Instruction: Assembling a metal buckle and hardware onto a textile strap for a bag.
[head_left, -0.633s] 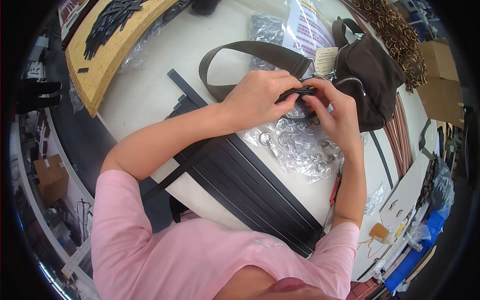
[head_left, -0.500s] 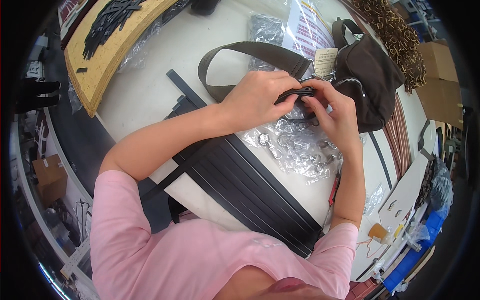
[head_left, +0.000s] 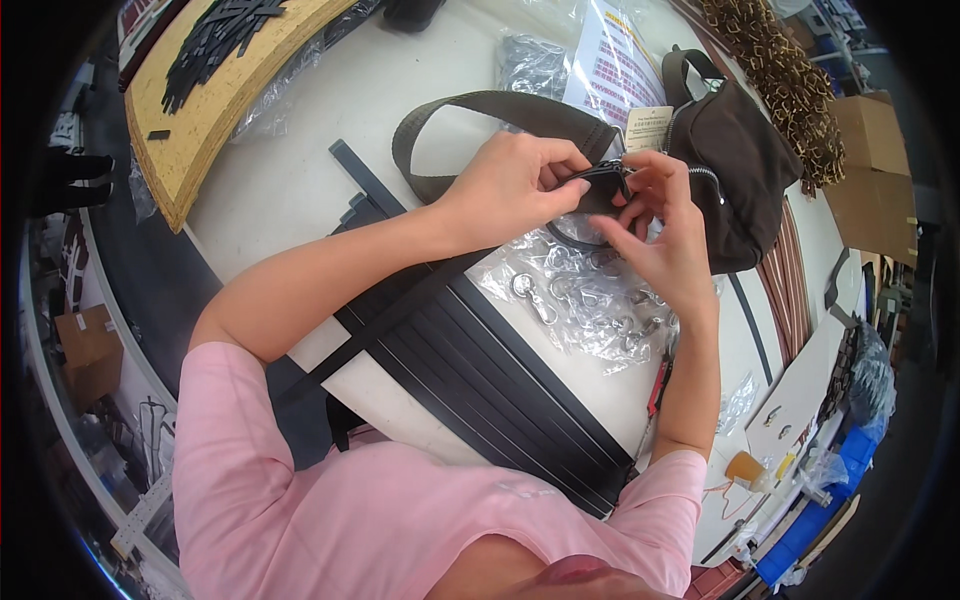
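My left hand (head_left: 515,185) and my right hand (head_left: 665,225) meet over the white table (head_left: 290,190). Both pinch the end of a dark strap piece (head_left: 598,182) with a small metal fitting between the fingertips. Right behind the hands lies a dark brown fabric bag (head_left: 735,165) with an olive shoulder strap (head_left: 470,110) looping to the left. Under the hands a clear plastic bag of silver metal clasps (head_left: 590,300) lies open on the table.
Several long black straps (head_left: 470,370) lie side by side near the table's front edge. A wooden board with black pieces (head_left: 215,60) sits at the far left. Printed sheets in plastic (head_left: 615,50) lie at the back, a heap of brass hardware (head_left: 775,75) and cardboard boxes (head_left: 870,160) to the right.
Both hands have stayed at the strap end beside the bag, with only slight finger shifts. Nothing else has moved.
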